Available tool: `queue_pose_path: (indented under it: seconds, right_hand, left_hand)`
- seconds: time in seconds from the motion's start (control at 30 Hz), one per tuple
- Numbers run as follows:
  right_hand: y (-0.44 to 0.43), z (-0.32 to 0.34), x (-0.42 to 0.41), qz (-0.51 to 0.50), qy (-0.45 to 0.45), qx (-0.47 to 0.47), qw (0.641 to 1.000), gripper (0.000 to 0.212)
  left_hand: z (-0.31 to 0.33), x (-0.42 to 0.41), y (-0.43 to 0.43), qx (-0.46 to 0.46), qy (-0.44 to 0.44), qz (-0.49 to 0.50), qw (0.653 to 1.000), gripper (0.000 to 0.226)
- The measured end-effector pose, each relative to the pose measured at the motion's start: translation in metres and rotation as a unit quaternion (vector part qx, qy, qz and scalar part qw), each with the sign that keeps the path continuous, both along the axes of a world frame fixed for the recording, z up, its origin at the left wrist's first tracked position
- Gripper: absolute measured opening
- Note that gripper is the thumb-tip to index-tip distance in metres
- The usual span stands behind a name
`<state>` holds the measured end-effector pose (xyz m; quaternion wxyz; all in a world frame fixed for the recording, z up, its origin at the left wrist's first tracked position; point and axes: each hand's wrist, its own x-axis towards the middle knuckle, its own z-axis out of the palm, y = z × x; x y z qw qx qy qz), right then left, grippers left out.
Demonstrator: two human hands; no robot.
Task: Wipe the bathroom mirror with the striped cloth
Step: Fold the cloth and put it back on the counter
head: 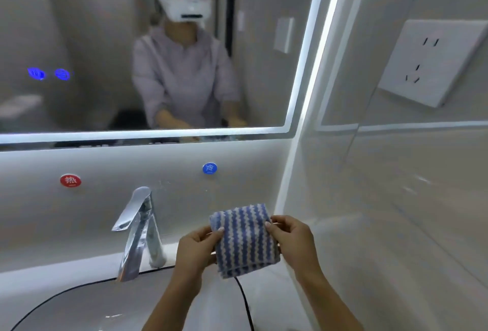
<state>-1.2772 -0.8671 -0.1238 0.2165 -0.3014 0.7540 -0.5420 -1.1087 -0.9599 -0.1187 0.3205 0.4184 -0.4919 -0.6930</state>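
Now | striped cloth [245,241] folded, held upright over sink [79,301] edge, right of faucet [140,230] | left hand [196,250] pinches its left edge | right hand [293,238] pinches its right edge | mirror [105,48] above, apart from cloth

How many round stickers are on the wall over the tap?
2: a red sticker up left of the tap, a blue sticker up right. None seem hidden.
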Motion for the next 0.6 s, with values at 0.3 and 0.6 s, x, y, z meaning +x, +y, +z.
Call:
queue_pose_path:
  seconds: [0.3,0.6]
  right_hand:
    - [-0.055,-0.090,-0.061,-0.046,-0.006,0.065,0.997,0.009]
    - [-0.084,-0.188,-0.094,-0.072,-0.010,0.147,0.986,0.005]
  left_hand:
    - [-0.083,-0.076,-0.060,0.017,-0.104,-0.001,0.994,0.009]
    - [-0.171,-0.123,-0.100,0.088,-0.192,-0.031,0.977,0.015]
